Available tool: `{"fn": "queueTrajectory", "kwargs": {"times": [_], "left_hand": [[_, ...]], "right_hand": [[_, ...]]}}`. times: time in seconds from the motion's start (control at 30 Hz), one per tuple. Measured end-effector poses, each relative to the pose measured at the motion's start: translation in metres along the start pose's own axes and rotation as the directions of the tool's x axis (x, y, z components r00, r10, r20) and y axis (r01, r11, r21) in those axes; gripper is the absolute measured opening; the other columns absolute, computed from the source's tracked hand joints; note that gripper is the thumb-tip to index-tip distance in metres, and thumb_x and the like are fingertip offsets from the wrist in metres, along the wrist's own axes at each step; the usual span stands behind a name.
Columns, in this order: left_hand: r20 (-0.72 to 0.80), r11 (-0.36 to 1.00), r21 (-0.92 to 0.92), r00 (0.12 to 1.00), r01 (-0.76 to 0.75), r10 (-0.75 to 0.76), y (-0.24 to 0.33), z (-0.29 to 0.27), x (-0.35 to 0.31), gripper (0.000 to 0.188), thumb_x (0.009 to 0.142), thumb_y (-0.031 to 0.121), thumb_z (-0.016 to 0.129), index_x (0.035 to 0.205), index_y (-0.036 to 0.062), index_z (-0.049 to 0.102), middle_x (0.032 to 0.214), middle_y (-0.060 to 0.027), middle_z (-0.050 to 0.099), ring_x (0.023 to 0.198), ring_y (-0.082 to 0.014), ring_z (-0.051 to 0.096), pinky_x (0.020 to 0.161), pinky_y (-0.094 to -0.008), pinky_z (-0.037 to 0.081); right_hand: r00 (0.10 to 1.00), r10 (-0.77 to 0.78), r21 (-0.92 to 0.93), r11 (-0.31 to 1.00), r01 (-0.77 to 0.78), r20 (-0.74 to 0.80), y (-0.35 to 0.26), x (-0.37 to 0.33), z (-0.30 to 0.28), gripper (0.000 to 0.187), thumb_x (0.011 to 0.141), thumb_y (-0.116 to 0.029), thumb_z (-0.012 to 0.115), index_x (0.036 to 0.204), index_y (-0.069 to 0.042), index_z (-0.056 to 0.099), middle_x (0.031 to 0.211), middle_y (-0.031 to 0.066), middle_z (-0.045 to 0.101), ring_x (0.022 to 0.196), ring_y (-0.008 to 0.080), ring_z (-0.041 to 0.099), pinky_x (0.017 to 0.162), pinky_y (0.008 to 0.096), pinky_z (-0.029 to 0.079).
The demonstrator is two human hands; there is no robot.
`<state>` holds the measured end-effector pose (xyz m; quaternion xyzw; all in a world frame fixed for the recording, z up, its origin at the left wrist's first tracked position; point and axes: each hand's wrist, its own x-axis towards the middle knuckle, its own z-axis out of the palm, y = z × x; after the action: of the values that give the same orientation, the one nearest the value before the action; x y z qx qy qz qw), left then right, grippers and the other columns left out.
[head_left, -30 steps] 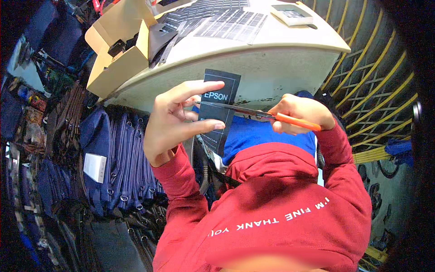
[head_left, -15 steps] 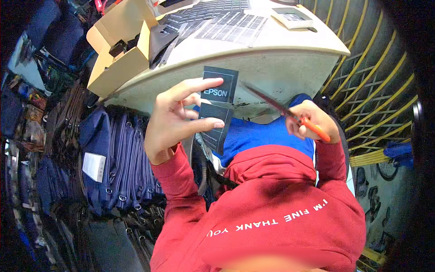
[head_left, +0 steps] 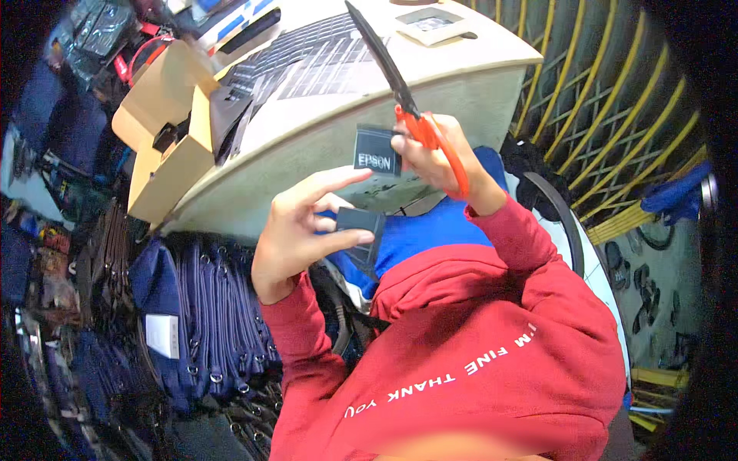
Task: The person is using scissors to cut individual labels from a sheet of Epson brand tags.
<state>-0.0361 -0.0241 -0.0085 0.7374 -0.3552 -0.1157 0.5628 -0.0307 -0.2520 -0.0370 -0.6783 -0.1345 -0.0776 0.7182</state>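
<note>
- The left hand pinches a small dark piece between thumb and fingers, the gap no wider than that piece; it lies at the fingertips, to the right of the palm.
- The right hand is closed around orange-handled scissors, whose dark blades point far and left, over the table edge.
- The same right hand holds a dark lettered piece at its thumb tip, to the left of the knuckles and on the far side of the left hand's piece, with a gap between the two.
- The left index fingertip is just beside the lettered piece's near edge; whether they touch, I cannot tell.
- Farther off, a pale table bears dark printed sheets; an open cardboard box stands at its left.
</note>
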Motion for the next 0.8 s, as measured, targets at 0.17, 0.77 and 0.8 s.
{"fn": "queueTrajectory", "kwargs": {"times": [0.17,0.77,0.8], "left_hand": [[-0.01,0.999,-0.047,1.0,0.025,-0.025,0.004,-0.004,-0.002,0.064,0.061,-0.011,0.076,0.121,0.0,0.054,0.124,-0.0083,0.054,0.085,-0.01,0.059,0.07,-0.0213,0.053],[-0.238,0.998,-0.024,0.969,0.065,-0.069,-0.002,-0.013,0.0,0.058,0.064,-0.01,0.075,0.118,-0.0005,0.055,0.122,-0.0092,0.055,0.084,-0.0081,0.055,0.066,-0.0189,0.05],[-0.264,1.0,0.008,0.964,-0.011,0.013,-0.002,-0.012,0.003,0.058,0.065,-0.011,0.074,0.119,-0.0014,0.054,0.122,-0.0096,0.055,0.086,-0.0093,0.056,0.068,-0.0199,0.051]], "right_hand": [[0.946,-0.206,-0.208,0.966,0.155,-0.251,0.019,0.067,-0.062,0.02,0.081,-0.02,0.066,0.077,0.0,0.063,0.067,0.0006,0.059,0.065,0.0066,0.053,0.058,0.0243,0.041],[0.792,-0.305,-0.356,0.927,0.12,-0.528,0.087,0.18,-0.172,0.03,0.082,-0.032,0.066,0.08,-0.002,0.065,0.061,-0.0006,0.055,0.045,0.0035,0.044,0.042,0.0212,0.032],[0.851,-0.249,-0.258,0.956,0.139,-0.463,0.075,0.154,-0.148,0.032,0.082,-0.033,0.067,0.082,-0.001,0.065,0.061,-0.001,0.054,0.044,0.0019,0.041,0.04,0.0197,0.029]]}}
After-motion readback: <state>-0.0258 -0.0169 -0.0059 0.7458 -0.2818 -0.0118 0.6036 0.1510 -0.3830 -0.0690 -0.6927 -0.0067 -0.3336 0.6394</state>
